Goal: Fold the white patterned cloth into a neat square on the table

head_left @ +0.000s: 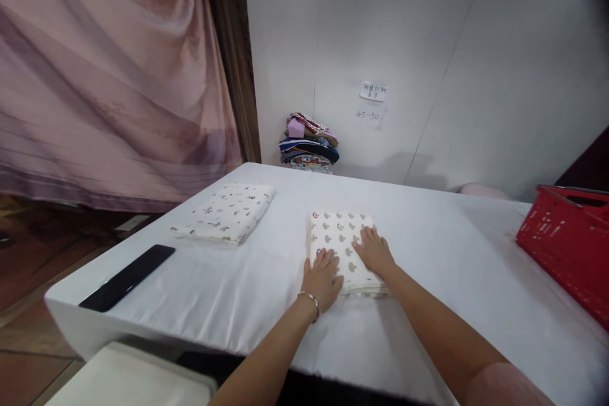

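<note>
A folded white cloth (343,233) with a grey mushroom-like print lies on the white-covered table, in the middle of the view. On its near left part rests my left hand (322,280), fingers spread flat, a bracelet at the wrist. My right hand (375,251) lies flat on the cloth's right side with fingers apart. Both palms press on top, and neither hand grips the fabric. Farther left, a second folded white cloth (228,210) with small dark prints lies apart from my hands.
A dark flat phone-like slab (128,278) lies by the table's left edge. At the right stands a red plastic basket (566,247). Folded clothes (309,143) are stacked beyond the far edge, against the wall. A pale box or stool (133,380) sits below the near left edge.
</note>
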Available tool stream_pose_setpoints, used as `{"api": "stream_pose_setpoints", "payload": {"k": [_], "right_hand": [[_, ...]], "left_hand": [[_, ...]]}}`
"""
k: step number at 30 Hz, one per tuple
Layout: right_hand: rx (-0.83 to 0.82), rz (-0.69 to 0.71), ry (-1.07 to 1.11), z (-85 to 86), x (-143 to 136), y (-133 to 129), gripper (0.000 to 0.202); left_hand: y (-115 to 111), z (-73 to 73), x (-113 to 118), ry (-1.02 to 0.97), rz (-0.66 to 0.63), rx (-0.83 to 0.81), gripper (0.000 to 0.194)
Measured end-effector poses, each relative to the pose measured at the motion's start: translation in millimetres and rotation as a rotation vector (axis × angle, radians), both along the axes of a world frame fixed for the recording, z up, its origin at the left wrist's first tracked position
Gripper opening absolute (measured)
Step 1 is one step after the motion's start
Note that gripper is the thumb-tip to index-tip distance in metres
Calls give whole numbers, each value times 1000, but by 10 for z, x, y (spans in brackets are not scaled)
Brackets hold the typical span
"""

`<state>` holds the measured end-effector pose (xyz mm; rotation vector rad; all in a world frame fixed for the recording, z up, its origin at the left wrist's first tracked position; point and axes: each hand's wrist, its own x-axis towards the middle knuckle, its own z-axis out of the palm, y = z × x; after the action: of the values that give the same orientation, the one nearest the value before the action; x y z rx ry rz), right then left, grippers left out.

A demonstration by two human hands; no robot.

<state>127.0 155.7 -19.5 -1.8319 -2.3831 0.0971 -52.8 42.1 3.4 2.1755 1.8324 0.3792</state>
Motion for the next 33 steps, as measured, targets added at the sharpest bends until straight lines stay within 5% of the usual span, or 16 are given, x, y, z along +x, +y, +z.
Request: {"api": "stream_pose_setpoints", "payload": {"k": [5, 13, 19, 28, 33], "right_hand": [[-54, -21, -9, 36, -16, -13, 66], [-74, -16, 4, 94, -19, -8, 61], [-52, -36, 52, 290, -52, 262, 61], [-61, -57, 119, -48, 44, 454, 61], [-80, -52, 98, -33, 40, 479, 62]], "left_hand": [[314, 220, -1, 47, 102, 66, 59], [540, -57, 21, 121, 148, -69, 69], [531, -70, 24, 127, 149, -82, 69], [520, -80, 20, 55, 146, -81, 67], [526, -88, 16, 58, 149, -78, 68]]}}
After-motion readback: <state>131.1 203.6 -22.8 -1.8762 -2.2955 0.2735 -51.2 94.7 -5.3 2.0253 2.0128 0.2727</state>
